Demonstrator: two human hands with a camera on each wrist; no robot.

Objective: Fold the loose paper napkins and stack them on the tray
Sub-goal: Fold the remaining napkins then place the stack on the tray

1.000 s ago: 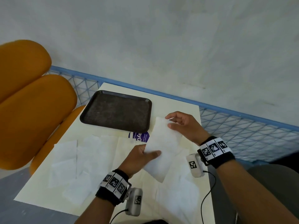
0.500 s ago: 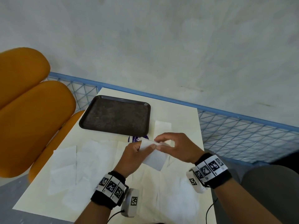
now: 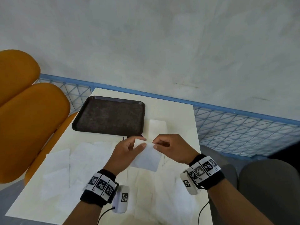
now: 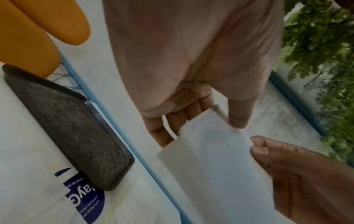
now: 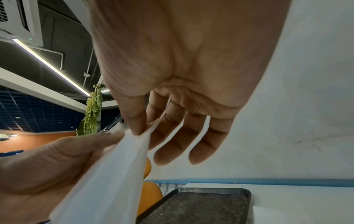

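Pale grey wall fills the upper half of your head view, with a blue wire fence (image 3: pixel 235 125) running along the far edge of the cream surface (image 3: pixel 177 114) in front of you. Two orange chair backs (image 3: pixel 32 120) stand off to your left. On the far left part of the surface sits the dark tray (image 3: pixel 110 116), with nothing on it. Just to its right lies one folded napkin (image 3: pixel 157 127), flat on the surface and apart from the tray. A blue printed label (image 4: pixel 90 201) pokes out from under the tray's near corner.

Your hands meet above the middle of the surface, near the tray's front edge. Your left hand (image 3: pixel 125 153) pinches the top left corner of a white napkin (image 3: pixel 146 157) between thumb and forefinger, the other fingers loosely curled behind it. Your right hand (image 3: pixel 172 147) pinches the top right corner the same way; the right wrist view shows the thumb pressing the paper against the forefinger, with the remaining fingers hanging loose and apart. The napkin hangs down from both pinches, lifted clear of the surface, and looks doubled over, though you cannot tell how many layers it has.

Loose napkins (image 3: pixel 65 168) lie spread flat across the near part of the surface, overlapping one another, under and to the left of your wrists
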